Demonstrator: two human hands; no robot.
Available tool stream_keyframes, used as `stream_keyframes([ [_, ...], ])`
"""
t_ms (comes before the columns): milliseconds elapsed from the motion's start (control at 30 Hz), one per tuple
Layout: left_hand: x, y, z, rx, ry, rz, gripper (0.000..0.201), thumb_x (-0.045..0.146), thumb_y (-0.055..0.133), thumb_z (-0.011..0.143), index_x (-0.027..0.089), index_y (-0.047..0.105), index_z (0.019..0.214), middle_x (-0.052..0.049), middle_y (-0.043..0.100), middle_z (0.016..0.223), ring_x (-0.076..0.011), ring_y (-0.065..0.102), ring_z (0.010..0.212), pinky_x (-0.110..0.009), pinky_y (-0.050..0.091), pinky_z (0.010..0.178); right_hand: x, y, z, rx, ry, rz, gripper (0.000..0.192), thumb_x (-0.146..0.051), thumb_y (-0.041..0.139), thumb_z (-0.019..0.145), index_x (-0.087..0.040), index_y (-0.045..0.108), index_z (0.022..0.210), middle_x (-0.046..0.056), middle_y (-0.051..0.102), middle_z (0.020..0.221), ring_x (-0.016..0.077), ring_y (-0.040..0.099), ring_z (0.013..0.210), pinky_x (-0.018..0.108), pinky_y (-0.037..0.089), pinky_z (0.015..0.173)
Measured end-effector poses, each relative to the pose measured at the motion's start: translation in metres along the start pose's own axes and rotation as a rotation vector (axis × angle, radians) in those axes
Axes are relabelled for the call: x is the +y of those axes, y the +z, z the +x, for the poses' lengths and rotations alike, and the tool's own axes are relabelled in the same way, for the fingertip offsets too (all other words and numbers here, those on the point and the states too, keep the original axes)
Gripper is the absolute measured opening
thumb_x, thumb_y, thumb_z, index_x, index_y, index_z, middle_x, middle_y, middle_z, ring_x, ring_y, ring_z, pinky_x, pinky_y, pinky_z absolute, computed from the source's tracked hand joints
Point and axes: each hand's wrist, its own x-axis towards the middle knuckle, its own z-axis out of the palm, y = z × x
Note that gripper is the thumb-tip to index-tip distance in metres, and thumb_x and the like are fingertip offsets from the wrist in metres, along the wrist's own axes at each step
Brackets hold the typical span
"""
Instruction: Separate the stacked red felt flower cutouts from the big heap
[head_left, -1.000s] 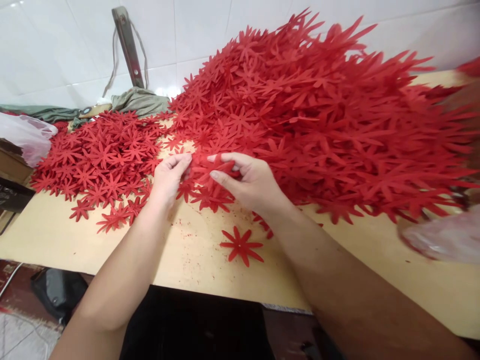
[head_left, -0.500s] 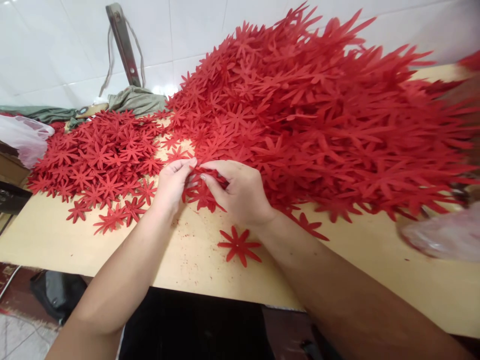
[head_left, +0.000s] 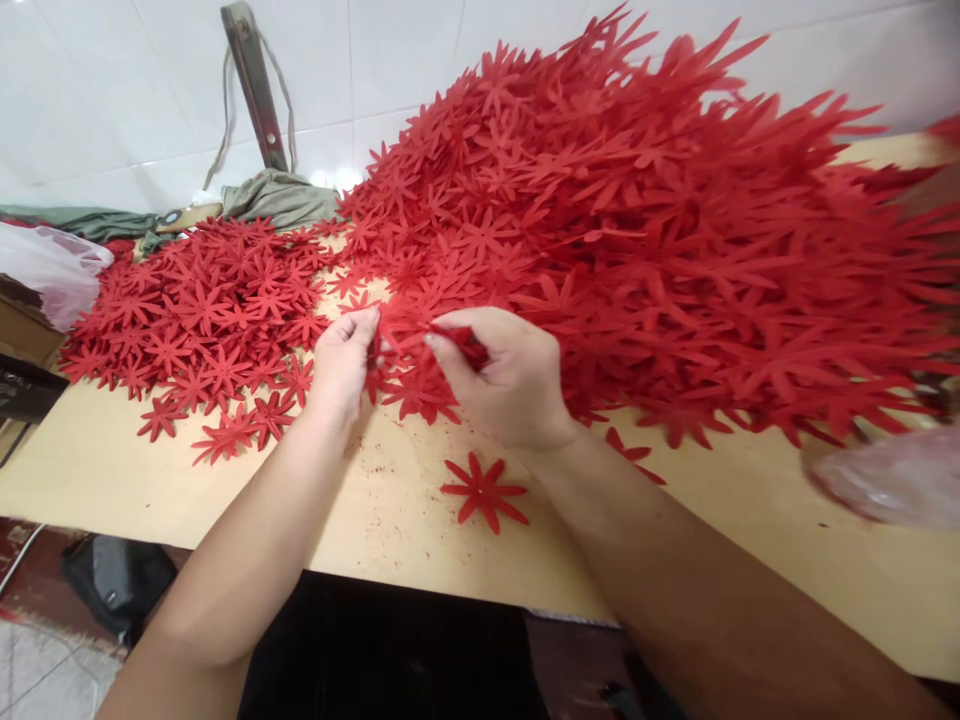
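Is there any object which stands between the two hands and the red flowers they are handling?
Nothing visible does. The left hand and right hand both touch the red flowers directly. The large pile lies behind and to the right; one loose flower lies nearer the person, outside the gap.

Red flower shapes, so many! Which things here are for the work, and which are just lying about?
Seem part of the work:
left hand and right hand, pinching blurred red shapes
big red pile
smaller red pile
probably the loose red shape

Seem just lying about:
white plastic bag
grey-green cloth
clear plastic at the right
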Motion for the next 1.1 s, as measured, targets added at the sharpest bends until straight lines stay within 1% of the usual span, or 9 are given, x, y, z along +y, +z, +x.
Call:
stream_keyframes([
  [100, 0.001, -0.007, 0.007, -0.011, 0.0, -0.053, 0.018, 0.029, 0.068, 0.071, 0.017, 0.056, 0.068, 0.006, 0.054, 0.054, -0.0032, 0.046, 0.047, -0.016, 0.037, 0.049, 0.004, -0.001, 0.002, 0.032, 0.161, 0.099, 0.007, -0.029, 0.058, 0.079, -0.024, 0.062, 0.082, 0.004, 0.066, 0.077, 0.0155, 0.058, 0.064, 0.03, 0.048, 0.062],
  [300, 0.002, -0.004, 0.003, -0.208, -0.012, -0.084, 0.016, 0.017, 0.074, 0.061, 0.016, 0.062, 0.072, 0.004, 0.064, 0.063, -0.0047, 0.053, 0.054, -0.018, 0.043, 0.058, 0.005, 0.001, 0.006, 0.001, 0.303, 0.282, 0.008, -0.027, 0.064, 0.073, -0.022, 0.058, 0.074, 0.0, 0.058, 0.065, 0.0107, 0.049, 0.054, 0.026, 0.042, 0.051],
  [467, -0.001, -0.004, 0.004, -0.159, 0.049, -0.033, 0.02, 0.02, 0.076, 0.06, 0.018, 0.062, 0.074, 0.005, 0.062, 0.06, -0.006, 0.053, 0.054, -0.021, 0.044, 0.06, 0.01, -0.004, 0.011, -0.033, 0.39, 0.418, 0.014, -0.031, 0.066, 0.072, -0.021, 0.055, 0.072, -0.004, 0.045, 0.054, 0.0077, 0.041, 0.048, 0.023, 0.035, 0.045],
  [533, -0.002, -0.006, 0.005, -0.137, 0.081, -0.002, 0.02, 0.024, 0.077, 0.06, 0.018, 0.062, 0.072, 0.006, 0.059, 0.058, -0.0048, 0.05, 0.052, -0.02, 0.043, 0.059, 0.012, -0.006, 0.012, -0.045, 0.414, 0.484, 0.016, -0.034, 0.066, 0.072, -0.021, 0.056, 0.073, -0.004, 0.046, 0.054, 0.0077, 0.042, 0.048, 0.023, 0.037, 0.046],
  [633, -0.002, -0.006, 0.006, -0.153, 0.094, 0.009, 0.021, 0.026, 0.077, 0.061, 0.017, 0.062, 0.072, 0.006, 0.057, 0.058, -0.0039, 0.049, 0.052, -0.02, 0.042, 0.059, 0.009, -0.007, 0.012, -0.137, 0.434, 0.605, 0.02, -0.038, 0.067, 0.071, -0.021, 0.06, 0.08, -0.002, 0.058, 0.064, 0.01, 0.053, 0.056, 0.025, 0.045, 0.052],
  [733, -0.003, -0.004, 0.004, -0.186, 0.045, -0.008, 0.021, 0.025, 0.076, 0.062, 0.017, 0.062, 0.076, 0.005, 0.061, 0.063, -0.0051, 0.054, 0.056, -0.02, 0.044, 0.062, 0.003, -0.003, 0.01, -0.274, 0.444, 0.704, 0.028, -0.038, 0.068, 0.07, -0.02, 0.062, 0.092, 0.001, 0.065, 0.072, 0.0126, 0.061, 0.064, 0.026, 0.051, 0.059],
  [800, -0.003, -0.001, 0.002, -0.203, 0.004, -0.016, 0.023, 0.024, 0.076, 0.062, 0.017, 0.063, 0.079, 0.004, 0.063, 0.066, -0.0062, 0.057, 0.059, -0.02, 0.045, 0.062, 0.0, 0.002, 0.007, -0.324, 0.446, 0.73, 0.027, -0.036, 0.066, 0.072, -0.018, 0.062, 0.091, 0.001, 0.066, 0.071, 0.0124, 0.062, 0.063, 0.026, 0.052, 0.059],
  [933, -0.003, 0.004, -0.002, -0.223, -0.049, -0.044, 0.016, 0.02, 0.073, 0.063, 0.015, 0.063, 0.076, 0.003, 0.064, 0.067, -0.0058, 0.057, 0.058, -0.018, 0.044, 0.058, -0.002, 0.008, 0.003, -0.308, 0.45, 0.653, 0.014, -0.03, 0.064, 0.072, -0.017, 0.058, 0.073, 0.0, 0.063, 0.066, 0.0109, 0.059, 0.058, 0.025, 0.049, 0.057],
  [1100, -0.004, 0.004, 0.0, -0.232, -0.036, -0.071, 0.011, 0.022, 0.07, 0.067, 0.017, 0.064, 0.074, 0.006, 0.058, 0.058, -0.0021, 0.045, 0.045, -0.017, 0.038, 0.049, 0.0, 0.005, 0.005, -0.246, 0.434, 0.588, 0.012, -0.028, 0.062, 0.073, -0.019, 0.055, 0.073, -0.001, 0.059, 0.064, 0.0104, 0.054, 0.058, 0.025, 0.045, 0.055],
])
